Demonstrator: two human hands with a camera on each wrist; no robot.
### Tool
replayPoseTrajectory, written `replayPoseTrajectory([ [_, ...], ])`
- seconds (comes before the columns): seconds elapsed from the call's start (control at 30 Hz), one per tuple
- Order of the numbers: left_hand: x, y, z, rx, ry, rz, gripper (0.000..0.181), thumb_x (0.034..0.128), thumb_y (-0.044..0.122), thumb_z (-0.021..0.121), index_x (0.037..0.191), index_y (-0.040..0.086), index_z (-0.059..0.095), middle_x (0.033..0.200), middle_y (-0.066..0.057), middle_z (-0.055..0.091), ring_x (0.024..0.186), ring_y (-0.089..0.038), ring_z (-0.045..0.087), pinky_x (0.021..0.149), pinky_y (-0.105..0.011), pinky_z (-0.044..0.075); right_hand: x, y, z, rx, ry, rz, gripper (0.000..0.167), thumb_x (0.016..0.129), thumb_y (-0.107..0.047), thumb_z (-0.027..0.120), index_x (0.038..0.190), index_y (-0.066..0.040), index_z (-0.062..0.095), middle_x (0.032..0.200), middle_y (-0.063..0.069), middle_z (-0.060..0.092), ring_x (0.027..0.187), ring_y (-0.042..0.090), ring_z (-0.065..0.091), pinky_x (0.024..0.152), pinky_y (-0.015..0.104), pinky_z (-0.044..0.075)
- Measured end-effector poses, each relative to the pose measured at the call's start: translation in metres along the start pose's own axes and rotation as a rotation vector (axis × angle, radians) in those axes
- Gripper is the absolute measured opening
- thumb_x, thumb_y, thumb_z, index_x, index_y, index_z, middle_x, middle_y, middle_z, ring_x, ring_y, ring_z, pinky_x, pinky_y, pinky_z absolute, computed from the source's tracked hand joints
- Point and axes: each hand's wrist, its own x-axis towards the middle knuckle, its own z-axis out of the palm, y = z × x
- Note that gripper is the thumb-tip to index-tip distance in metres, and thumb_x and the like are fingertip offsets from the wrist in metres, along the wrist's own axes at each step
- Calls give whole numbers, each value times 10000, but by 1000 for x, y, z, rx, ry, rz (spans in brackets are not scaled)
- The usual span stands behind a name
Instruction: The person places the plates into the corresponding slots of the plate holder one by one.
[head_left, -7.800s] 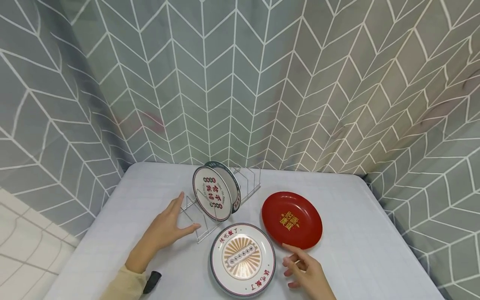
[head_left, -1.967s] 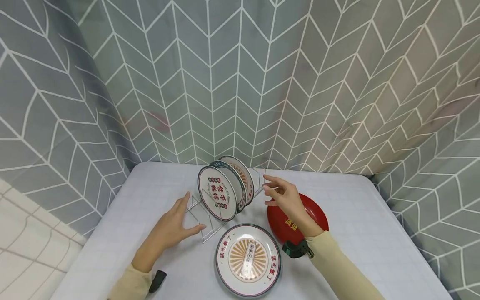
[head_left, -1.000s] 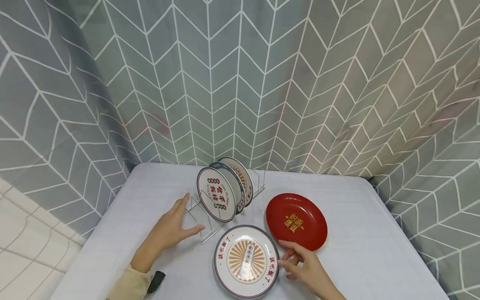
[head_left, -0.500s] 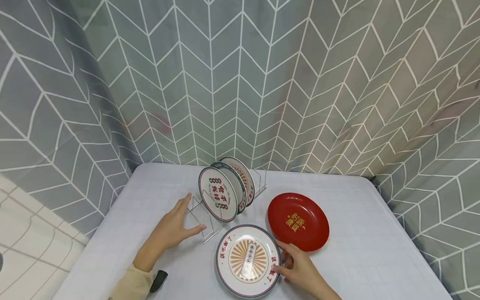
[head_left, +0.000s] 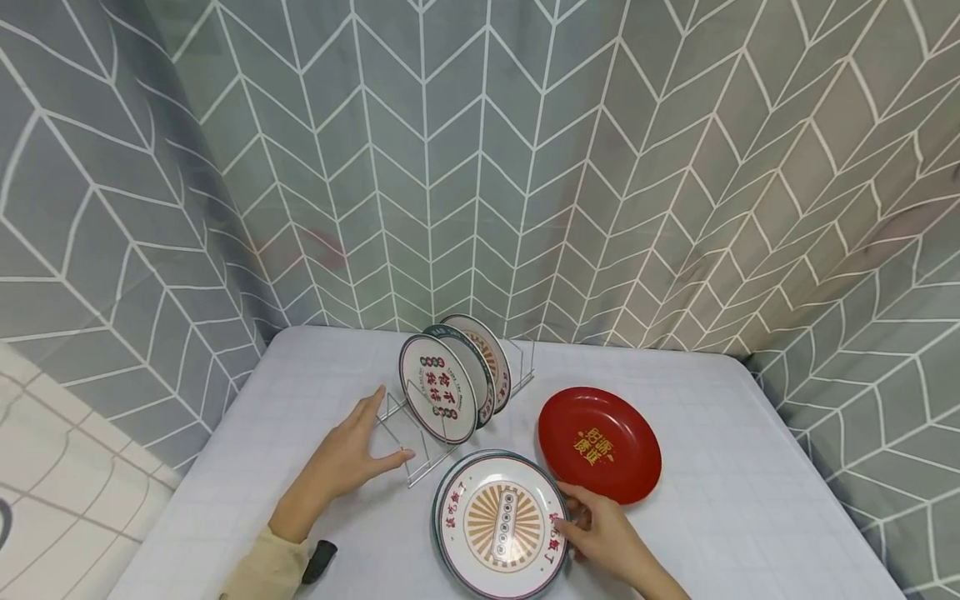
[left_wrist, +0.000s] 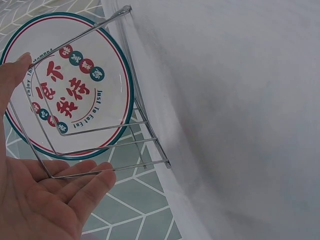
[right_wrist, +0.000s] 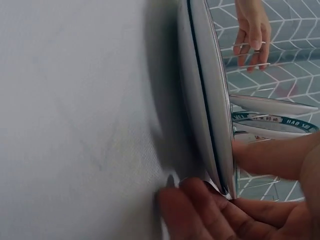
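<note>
Head view shows the right hand (head_left: 602, 531) pinching the rim of the upper plate (head_left: 504, 527), thumb on top and fingers beneath; how far under they reach is hard to see. That plate lies slightly offset over a lower plate (head_left: 452, 472), mostly covered, on the table (head_left: 720, 467). Spread wide, the left hand (head_left: 341, 460) has thumb and fingertips at the wires of the rack (head_left: 433, 467). It holds 3 tilted plates: the front plate (head_left: 438, 388) faces out, overlapping the middle plate (head_left: 472, 367) and rear plate (head_left: 497, 357). A red plate (head_left: 599, 446) lies near the right hand. A dark object (head_left: 320, 562) near the left hand is unclear.
</note>
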Motion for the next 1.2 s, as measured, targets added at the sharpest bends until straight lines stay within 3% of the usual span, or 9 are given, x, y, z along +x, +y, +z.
replayPoseTrajectory([
  [0.13, 0, 0, 0, -8, -1, -2, 1130, 759, 655, 717, 1538, -2, 229, 1504, -261, 388, 1290, -462, 493, 1021, -594, 453, 0, -3, -1, -65, 16, -2, 624, 774, -172, 824, 1288, 67, 564, 894, 37, 602, 582, 79, 480, 490, 207, 484],
  [0.4, -1, 1, 3, -4, -10, -2, 1130, 755, 658, 717, 1534, -4, 238, 1505, -257, 389, 1285, -462, 497, 1022, -591, 454, -4, -9, -9, -75, 66, 19, 518, 780, -132, 807, 1249, -31, 609, 882, 11, 601, 709, 116, 503, 547, 186, 480],
  [0.5, -1, 2, 2, -4, -14, -2, 1129, 756, 660, 715, 1535, -2, 236, 1501, -257, 394, 1281, -465, 500, 1019, -593, 454, -5, -13, -16, 82, 68, 44, 524, 822, -85, 758, 1308, -35, 567, 951, 79, 628, 742, 143, 562, 556, 228, 552],
  [0.67, -2, 3, 0, 3, -10, -8, 1120, 760, 648, 720, 1536, 2, 236, 1489, -259, 409, 1271, -464, 510, 1013, -590, 462, -2, -19, -23, 410, -26, 90, 606, 918, -56, 643, 1461, -8, 379, 1156, 206, 640, 849, 239, 662, 653, 358, 621],
  [0.77, -2, 3, 0, 8, -8, -12, 1116, 761, 647, 720, 1535, 4, 240, 1485, -259, 413, 1263, -465, 517, 1007, -588, 467, -1, -20, -23, 464, -64, 110, 642, 929, -70, 639, 1484, 20, 330, 1171, 189, 634, 848, 231, 663, 663, 329, 617],
  [0.9, -2, 3, 1, 9, -4, -10, 1115, 761, 646, 721, 1534, 1, 243, 1480, -261, 419, 1258, -463, 522, 1003, -585, 472, -3, -24, -26, 462, -52, 130, 626, 930, -85, 644, 1462, 68, 352, 1158, 165, 627, 850, 203, 636, 656, 305, 611],
  [1.07, -2, 3, 0, 9, -3, -5, 1124, 759, 648, 722, 1536, -1, 234, 1486, -260, 410, 1271, -460, 512, 1010, -583, 467, -8, -36, -45, 441, 35, 70, 586, 942, -95, 629, 1446, 77, 383, 1271, 247, 586, 922, 153, 659, 717, 338, 621],
  [1.2, -1, 3, -1, 4, -10, -7, 1130, 756, 648, 724, 1534, -10, 235, 1495, -260, 399, 1283, -462, 500, 1017, -588, 459, -9, -45, -66, 437, 102, -54, 540, 944, -52, 611, 1419, 102, 404, 1158, 112, 655, 892, 102, 666, 704, 318, 621],
])
